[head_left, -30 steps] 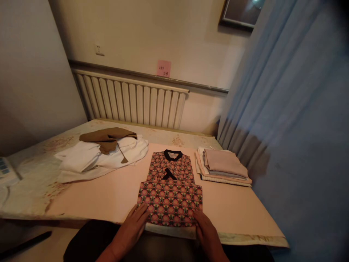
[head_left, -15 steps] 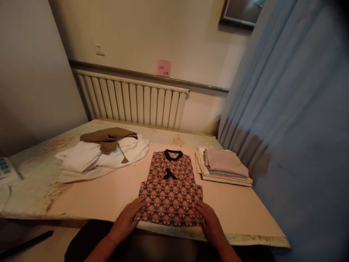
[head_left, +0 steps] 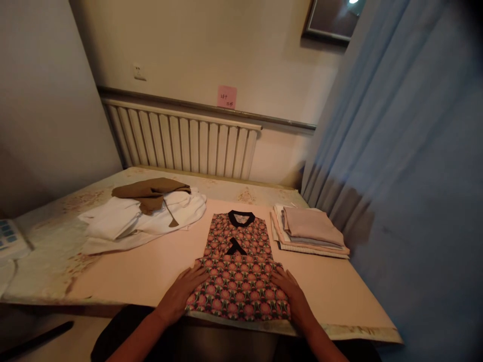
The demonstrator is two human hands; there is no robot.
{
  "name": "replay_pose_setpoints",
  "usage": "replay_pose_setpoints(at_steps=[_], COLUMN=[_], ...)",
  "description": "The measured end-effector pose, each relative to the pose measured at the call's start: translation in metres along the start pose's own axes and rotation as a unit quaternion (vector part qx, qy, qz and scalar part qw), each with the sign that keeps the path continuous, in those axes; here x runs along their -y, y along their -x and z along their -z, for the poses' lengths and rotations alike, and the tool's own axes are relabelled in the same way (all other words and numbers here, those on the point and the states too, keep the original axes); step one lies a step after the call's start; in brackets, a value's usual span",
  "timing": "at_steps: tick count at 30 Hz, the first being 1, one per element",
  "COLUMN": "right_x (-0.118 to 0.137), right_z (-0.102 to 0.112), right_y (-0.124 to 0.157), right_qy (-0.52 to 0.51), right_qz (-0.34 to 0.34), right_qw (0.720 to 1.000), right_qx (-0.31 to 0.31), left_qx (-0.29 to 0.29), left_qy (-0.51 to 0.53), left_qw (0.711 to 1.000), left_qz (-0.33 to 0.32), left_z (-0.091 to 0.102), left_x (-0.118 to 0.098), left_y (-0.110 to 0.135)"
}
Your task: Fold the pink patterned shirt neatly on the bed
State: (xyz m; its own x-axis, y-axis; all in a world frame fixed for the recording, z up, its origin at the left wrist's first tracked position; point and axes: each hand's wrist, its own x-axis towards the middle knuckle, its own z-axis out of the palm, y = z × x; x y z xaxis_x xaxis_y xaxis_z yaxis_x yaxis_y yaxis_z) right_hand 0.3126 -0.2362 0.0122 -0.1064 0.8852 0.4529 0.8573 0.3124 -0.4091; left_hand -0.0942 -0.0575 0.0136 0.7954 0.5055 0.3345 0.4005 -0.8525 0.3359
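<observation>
In the head view, a patterned shirt in red, pink and green with a black collar lies face up in front of me. Its lower part is folded up over the chest, and a black tie-shaped detail shows just above the fold. My left hand rests on the left edge of the folded part, fingers stretched flat over the fabric. On the opposite edge lies my right hand, its fingers also extended on the cloth. Both thumbs are hard to make out.
A pink sheet covers part of the flowered tabletop. White clothes lie loosely at left under a brown garment. Folded clothes are stacked at right, near a blue curtain. A radiator stands behind.
Both hands have slid slightly outward along the shirt's sides. The folded part now looks wider, and its lower edge reaches closer to me.
</observation>
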Motion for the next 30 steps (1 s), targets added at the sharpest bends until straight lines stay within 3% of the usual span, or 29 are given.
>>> replay_pose_setpoints(at_steps=[3,7,11,15,19,24,27,30], right_x=[0.013,0.041,0.068,0.066,0.035,-0.018,-0.043,-0.055], right_z=[0.01,0.025,0.041,0.048,0.041,0.015,-0.002,-0.011], right_y=[0.021,0.048,0.049,0.013,-0.061,-0.15,-0.162,-0.153], right_qy=[-0.042,-0.128,-0.208,-0.178,-0.083,-0.015,-0.002,0.008], right_qz=[-0.048,-0.122,-0.17,-0.208,-0.301,-0.357,-0.399,-0.421], right_qw=[0.998,0.984,0.963,0.958,0.939,0.927,0.914,0.906], right_qx=[-0.018,-0.034,-0.02,-0.08,-0.148,-0.114,-0.069,-0.039], left_qx=[-0.01,-0.018,-0.028,-0.038,-0.048,-0.041,-0.016,-0.001], left_qy=[0.053,0.131,0.206,0.252,0.2,0.176,0.152,0.143], left_qw=[0.998,0.991,0.975,0.958,0.943,0.921,0.9,0.882], left_qz=[-0.019,0.027,0.083,0.128,0.26,0.346,0.407,0.448], left_z=[0.009,0.011,0.016,0.038,0.059,0.049,0.031,0.019], left_x=[-0.017,-0.038,-0.052,-0.054,-0.034,0.013,0.036,0.045], left_y=[0.026,0.056,0.055,0.01,-0.067,-0.161,-0.183,-0.178])
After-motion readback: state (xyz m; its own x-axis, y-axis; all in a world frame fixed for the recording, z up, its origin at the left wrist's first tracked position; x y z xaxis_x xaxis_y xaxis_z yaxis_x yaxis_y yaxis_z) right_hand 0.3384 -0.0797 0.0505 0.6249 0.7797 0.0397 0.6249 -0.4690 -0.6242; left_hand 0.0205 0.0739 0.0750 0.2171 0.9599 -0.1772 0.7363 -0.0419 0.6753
